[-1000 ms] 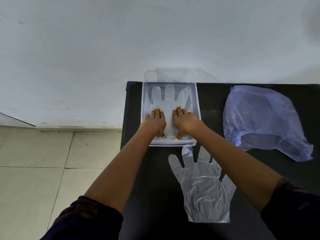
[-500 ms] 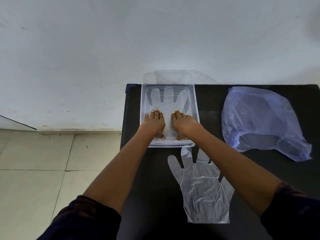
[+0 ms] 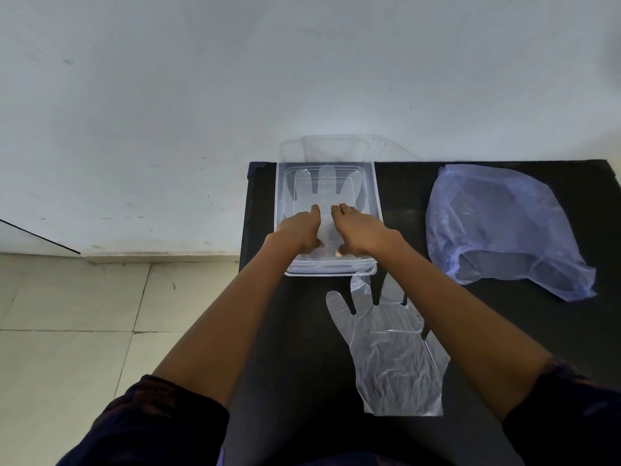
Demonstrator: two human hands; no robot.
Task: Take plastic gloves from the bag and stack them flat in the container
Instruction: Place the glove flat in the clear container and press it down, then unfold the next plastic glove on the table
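1. Both hands lie palm-down inside the clear container [image 3: 378,210] at the tabletop's [image 3: 413,230] far left corner.
2. The left hand [image 3: 297,232] and right hand [image 3: 358,230] press a glove [image 3: 324,190] flat on its floor, fingers extended and close together, gripping nothing.
3. A second glove [image 3: 393,358] lies flat just in front of the container.
4. The bluish bag [image 3: 497,227] sits to the right, well apart.
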